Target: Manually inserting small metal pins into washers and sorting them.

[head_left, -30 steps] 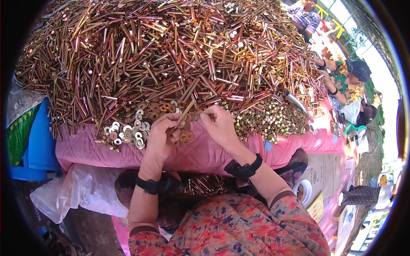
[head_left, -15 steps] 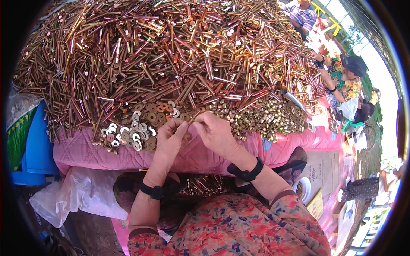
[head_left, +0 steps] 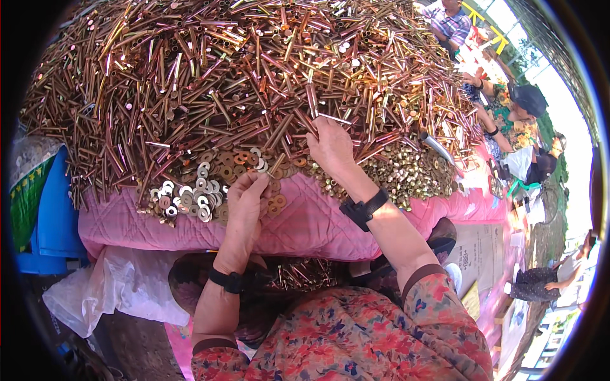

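Observation:
My left hand is closed, with thumb and finger pinching a thin brass-coloured metal tube that points up and right. Below and beside it lie flat washers, some silvery, some brass-coloured. My right hand reaches onto the front of a big heap of metal tubes. Its fingers are bent down among the tubes, next to a shiny one; whether they grip a piece is hidden. Small brass-coloured nuts are piled to the right of that wrist.
A pink quilted cloth covers the near edge under the parts. On the left stand a blue container and a crumpled clear plastic bag. A larger silvery tube lies by the nuts. A person in a dark cap sits at right.
My right hand has parted from the left and moved up and away onto the tube heap. My left hand has shifted slightly left and still pinches the tube.

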The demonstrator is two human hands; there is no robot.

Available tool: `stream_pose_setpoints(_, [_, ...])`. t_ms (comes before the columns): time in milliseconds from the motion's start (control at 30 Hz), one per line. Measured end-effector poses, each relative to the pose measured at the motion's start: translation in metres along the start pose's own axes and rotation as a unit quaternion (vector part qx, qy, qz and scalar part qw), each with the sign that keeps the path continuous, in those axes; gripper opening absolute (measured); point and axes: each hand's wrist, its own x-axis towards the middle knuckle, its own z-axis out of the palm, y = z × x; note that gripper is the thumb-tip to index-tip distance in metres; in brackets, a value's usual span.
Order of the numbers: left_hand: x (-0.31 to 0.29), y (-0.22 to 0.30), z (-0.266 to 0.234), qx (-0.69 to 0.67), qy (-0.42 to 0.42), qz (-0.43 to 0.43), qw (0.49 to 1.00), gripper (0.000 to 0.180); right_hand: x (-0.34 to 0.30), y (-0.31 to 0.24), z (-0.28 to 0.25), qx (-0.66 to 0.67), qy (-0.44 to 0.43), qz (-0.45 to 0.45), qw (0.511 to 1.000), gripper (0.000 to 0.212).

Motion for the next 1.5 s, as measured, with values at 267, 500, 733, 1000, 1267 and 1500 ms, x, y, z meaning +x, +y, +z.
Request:
stream_pose_setpoints(267, [0.0,0.001,-0.001,-0.004,0.01,0.013,1.0,0.005,-0.014,-0.002,-0.006,0.214,-0.058,0.127,0.967,0.025])
stream_pose_setpoints(500, [0.002,-0.001,0.001,0.002,0.01,0.007,1.0,0.006,-0.026,-0.006,0.012,0.17,0.058,0.088,0.98,0.016])
stream_pose_setpoints(733, [0.004,-0.004,-0.009,-0.029,0.006,0.016,0.999,0.008,-0.019,-0.015,-0.005,-0.089,-0.05,0.053,0.993,0.019])
stream_pose_setpoints(1000, [-0.003,0.0,-0.009,-0.022,-0.012,0.025,0.999,0.009,-0.039,-0.038,-0.038,0.208,0.073,0.003,0.975,0.013])
stream_pose_setpoints(1267, [-0.008,0.002,0.0,-0.004,-0.053,0.034,0.998,0.006,-0.055,-0.035,-0.039,0.648,0.022,0.234,0.725,0.031])
stream_pose_setpoints(1500, [-0.005,-0.003,-0.001,0.013,-0.052,0.055,0.997,0.006,-0.061,-0.034,-0.044,0.698,-0.028,0.281,0.659,0.039])
